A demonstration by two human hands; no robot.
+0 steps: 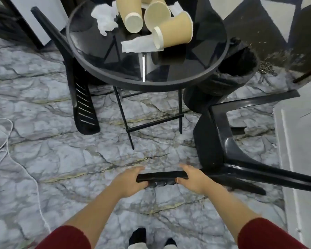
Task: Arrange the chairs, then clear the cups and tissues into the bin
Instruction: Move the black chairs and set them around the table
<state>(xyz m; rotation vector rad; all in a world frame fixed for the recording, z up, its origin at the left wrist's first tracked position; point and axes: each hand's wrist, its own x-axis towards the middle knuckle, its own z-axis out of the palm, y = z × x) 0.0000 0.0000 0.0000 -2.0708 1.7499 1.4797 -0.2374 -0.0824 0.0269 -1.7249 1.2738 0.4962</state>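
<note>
A black plastic chair (217, 141) lies tipped over on the floor at the right, its legs pointing right. My left hand (131, 180) and my right hand (192, 178) both grip the top edge of its backrest, close in front of me. A second black chair (79, 97) lies overturned at the left, leaning against the round glass table (115, 76). On the table lie three tan paper cups (174, 31) on their sides, a crumpled white tissue (105, 18) and a flat tissue (136, 44). A black bin (233, 79) with a liner stands right of the table.
The floor is grey marble tile. A white cord (5, 146) trails across the floor at the left. A pale panel or door (298, 159) stands along the right edge, close to the fallen chair's legs. My feet show at the bottom centre.
</note>
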